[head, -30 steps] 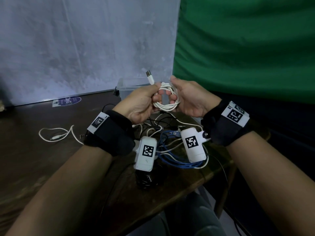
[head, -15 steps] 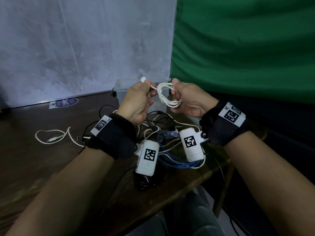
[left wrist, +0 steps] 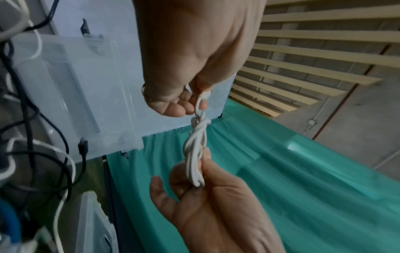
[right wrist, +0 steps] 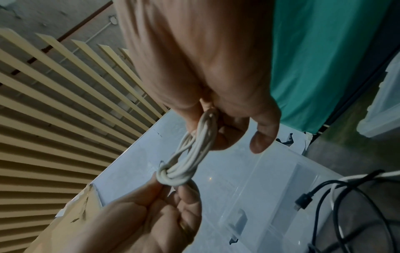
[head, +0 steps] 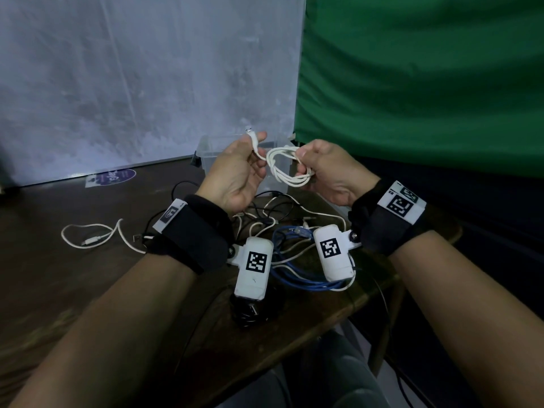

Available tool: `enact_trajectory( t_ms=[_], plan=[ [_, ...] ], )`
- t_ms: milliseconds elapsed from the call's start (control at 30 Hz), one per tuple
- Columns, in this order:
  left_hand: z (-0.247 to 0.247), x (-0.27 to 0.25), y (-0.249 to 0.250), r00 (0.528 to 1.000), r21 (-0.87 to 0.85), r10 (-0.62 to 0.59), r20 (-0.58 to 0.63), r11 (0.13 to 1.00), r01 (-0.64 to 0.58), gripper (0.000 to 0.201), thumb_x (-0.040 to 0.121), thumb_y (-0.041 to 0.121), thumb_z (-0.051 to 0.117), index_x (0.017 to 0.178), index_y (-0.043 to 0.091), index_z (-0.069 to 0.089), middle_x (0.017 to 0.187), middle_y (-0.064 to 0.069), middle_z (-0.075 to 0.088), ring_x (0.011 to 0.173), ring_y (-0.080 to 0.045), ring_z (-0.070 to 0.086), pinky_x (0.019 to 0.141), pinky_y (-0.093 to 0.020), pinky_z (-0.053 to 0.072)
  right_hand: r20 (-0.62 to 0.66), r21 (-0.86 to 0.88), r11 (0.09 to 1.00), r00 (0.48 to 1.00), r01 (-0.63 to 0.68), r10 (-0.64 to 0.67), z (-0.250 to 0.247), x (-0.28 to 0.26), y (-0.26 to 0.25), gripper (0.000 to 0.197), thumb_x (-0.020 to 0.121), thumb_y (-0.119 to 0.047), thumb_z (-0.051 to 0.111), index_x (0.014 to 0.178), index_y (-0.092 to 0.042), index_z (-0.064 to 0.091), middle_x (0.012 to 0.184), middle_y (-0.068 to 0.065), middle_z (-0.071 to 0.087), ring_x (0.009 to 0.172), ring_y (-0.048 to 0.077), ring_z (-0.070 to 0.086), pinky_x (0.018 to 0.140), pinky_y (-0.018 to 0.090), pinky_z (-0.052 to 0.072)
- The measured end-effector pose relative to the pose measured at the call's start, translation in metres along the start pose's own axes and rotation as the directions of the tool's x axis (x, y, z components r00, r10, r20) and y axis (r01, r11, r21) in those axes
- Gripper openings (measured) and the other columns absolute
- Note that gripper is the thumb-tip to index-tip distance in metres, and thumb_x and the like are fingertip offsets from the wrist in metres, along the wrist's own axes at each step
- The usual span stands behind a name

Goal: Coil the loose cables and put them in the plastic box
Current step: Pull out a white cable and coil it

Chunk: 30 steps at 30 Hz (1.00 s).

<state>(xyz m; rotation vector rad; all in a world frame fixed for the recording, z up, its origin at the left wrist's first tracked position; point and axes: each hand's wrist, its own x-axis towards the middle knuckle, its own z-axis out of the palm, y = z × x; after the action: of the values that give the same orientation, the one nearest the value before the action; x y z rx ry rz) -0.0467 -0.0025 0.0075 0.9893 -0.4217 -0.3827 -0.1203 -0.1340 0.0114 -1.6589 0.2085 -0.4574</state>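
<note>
A white cable [head: 290,170] is wound into a small coil and held up in front of the clear plastic box [head: 210,154]. My right hand [head: 306,163] grips one side of the coil [right wrist: 195,143]. My left hand [head: 253,151] pinches the cable's plug end [head: 251,136] between thumb and fingers, just left of the coil. The tail is looped round the coil [left wrist: 195,150] as a tight wrap [right wrist: 166,176]. Seen from the left wrist, the box [left wrist: 75,82] is open and shows nothing inside.
Loose cables lie on the dark wooden table [head: 73,290] under my wrists: a blue one [head: 297,279], black ones [head: 266,207] and white ones. Another white cable [head: 94,238] lies apart at the left. The table's edge [head: 376,290] is close on the right, before a green cloth [head: 412,83].
My left hand has pulled the plug end out of the coil, up and to the left, tightening the wrap. Both hands have risen slightly; the right still holds the coil.
</note>
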Motion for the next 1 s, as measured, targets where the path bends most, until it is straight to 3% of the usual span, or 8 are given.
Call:
enact_trajectory(
  t_ms=[200,333,533,733,800,900,1000],
  plan=[
    [-0.001,-0.003,0.001,0.994,0.367,0.044,0.096,0.927,-0.077,0.022,0.098,0.018,0.043,0.096,0.018,0.065,0.069,0.002,0.049,0.059,-0.006,0.041,0.057,-0.014,0.039,-0.013,-0.004,1.0,1.0,0.017,-0.017,-0.002,0.0,-0.004,0.018,0.098,-0.001,0.039,0.085,-0.012,0.043,0.067,0.007,0.048,0.051,0.013,0.048,0.043,0.02,0.04],
    [0.002,-0.008,0.002,0.99,0.468,0.093,0.103,0.874,-0.131,0.026,0.089,0.014,0.059,0.066,0.018,0.072,0.059,0.003,0.057,0.058,-0.009,0.044,0.058,-0.018,0.039,-0.009,-0.029,0.998,0.998,0.063,-0.063,-0.002,0.001,-0.003,0.02,0.096,0.005,0.038,0.087,-0.012,0.044,0.066,0.008,0.047,0.048,0.012,0.045,0.041,0.018,0.039],
    [0.0,-0.01,0.0,0.985,0.552,0.131,0.115,0.816,-0.173,0.01,0.084,0.009,0.068,0.075,0.012,0.069,0.07,-0.011,0.056,0.063,-0.016,0.046,0.055,-0.019,0.044,0.014,-0.094,0.99,0.994,0.105,-0.104,0.001,0.002,0.001,0.024,0.096,0.005,0.04,0.082,-0.014,0.046,0.066,0.006,0.046,0.048,0.008,0.04,0.044,0.016,0.035],
    [-0.006,-0.008,0.002,0.981,0.604,0.166,0.103,0.773,-0.194,0.011,0.078,0.01,0.074,0.07,0.014,0.069,0.056,0.001,0.059,0.051,-0.008,0.047,0.044,-0.014,0.038,0.111,-0.103,0.989,0.989,0.106,-0.095,0.003,0.001,0.001,0.022,0.098,-0.001,0.04,0.084,-0.016,0.046,0.067,0.004,0.044,0.054,0.009,0.038,0.047,0.016,0.034],
    [-0.006,-0.007,0.0,0.978,0.617,0.176,0.114,0.759,-0.209,0.005,0.08,0.01,0.073,0.081,0.01,0.068,0.062,0.0,0.06,0.048,-0.003,0.049,0.042,-0.012,0.036,0.137,-0.101,0.991,0.988,0.092,-0.078,0.004,0.0,0.0,0.021,0.099,-0.002,0.039,0.085,-0.016,0.045,0.067,0.005,0.044,0.055,0.01,0.039,0.048,0.017,0.034],
    [-0.005,-0.006,-0.003,0.973,0.66,0.163,0.166,0.715,-0.232,0.012,0.087,0.007,0.064,0.099,0.003,0.065,0.069,-0.002,0.056,0.043,0.005,0.047,0.043,-0.007,0.035,0.15,-0.09,0.992,0.986,0.087,-0.073,0.004,-0.002,0.0,0.021,0.098,-0.001,0.041,0.084,-0.016,0.045,0.066,0.005,0.044,0.052,0.01,0.039,0.047,0.018,0.033],
    [-0.005,-0.004,-0.004,0.965,0.714,0.154,0.212,0.65,-0.26,0.009,0.09,0.006,0.059,0.083,0.011,0.061,0.065,0.001,0.05,0.046,0.002,0.042,0.045,-0.008,0.034,0.146,-0.101,0.99,0.986,0.1,-0.085,0.005,-0.002,0.001,0.024,0.097,0.002,0.043,0.081,-0.017,0.043,0.062,0.005,0.044,0.049,0.01,0.039,0.043,0.016,0.032]
  ],
)
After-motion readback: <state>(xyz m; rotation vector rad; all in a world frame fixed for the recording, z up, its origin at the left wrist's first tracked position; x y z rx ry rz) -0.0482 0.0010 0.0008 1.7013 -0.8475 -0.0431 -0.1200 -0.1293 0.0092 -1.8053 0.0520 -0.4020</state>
